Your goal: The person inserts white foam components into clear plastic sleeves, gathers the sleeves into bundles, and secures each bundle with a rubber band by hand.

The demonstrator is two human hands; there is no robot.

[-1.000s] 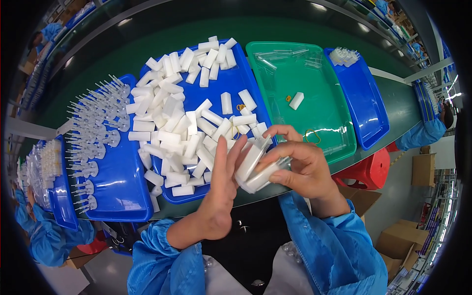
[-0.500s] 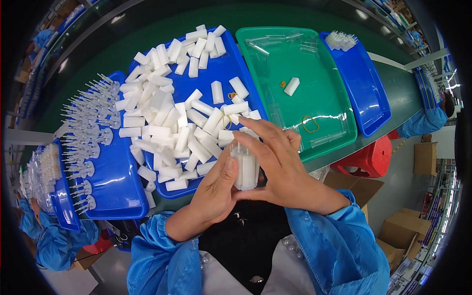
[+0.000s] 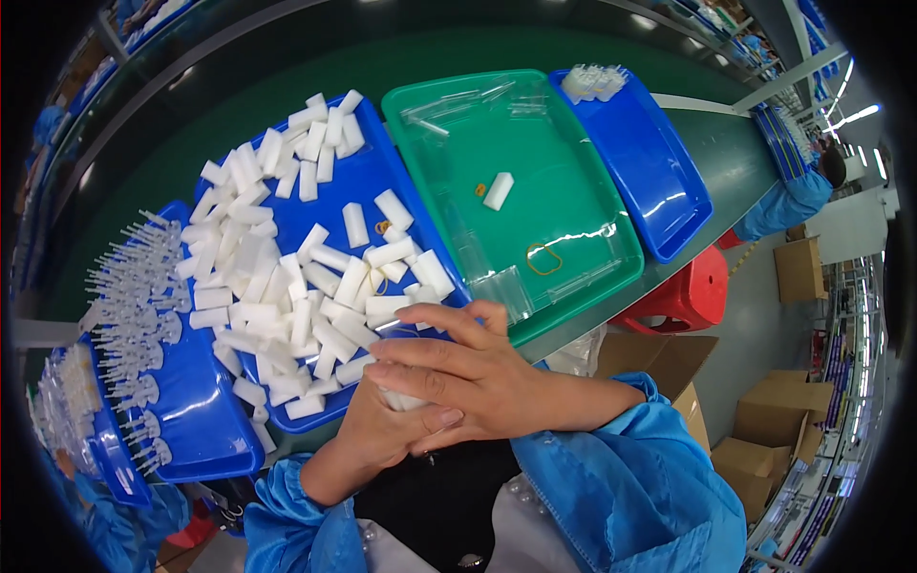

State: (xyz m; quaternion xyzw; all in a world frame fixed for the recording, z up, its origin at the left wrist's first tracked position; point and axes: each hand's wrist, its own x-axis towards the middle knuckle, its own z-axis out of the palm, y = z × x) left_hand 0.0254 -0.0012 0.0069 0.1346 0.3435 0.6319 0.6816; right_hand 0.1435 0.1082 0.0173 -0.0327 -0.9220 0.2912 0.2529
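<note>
Between my two hands, in front of my chest, is a bundle of white foam blocks [image 3: 401, 399], mostly covered by my fingers. My left hand [image 3: 368, 425] is wrapped round it from below and the left. Over its top lies my right hand [image 3: 468, 377], fingers bent across it and thumb against its near side. Just beyond my hands, many loose white foam blocks [image 3: 253, 258] are heaped on a blue tray [image 3: 377, 172]. Clear pronged plastic pieces [image 3: 138, 315] stand in rows on another blue tray [image 3: 215, 420] to the left.
Right of the heap, a green tray [image 3: 535, 143] holds one foam block [image 3: 498, 191], rubber bands [image 3: 543, 259] and clear plastic strips. Further right, a blue tray [image 3: 645, 172] carries clear pieces [image 3: 594, 83]. A red stool [image 3: 702, 286], cardboard boxes [image 3: 764, 449] and a co-worker's blue sleeve [image 3: 778, 205] lie beyond.
My right hand has closed over the bundle, whose clear pronged piece and foam blocks showed before and are now mostly hidden. Both hands sit lower and further left in view; the whole view has shifted.
</note>
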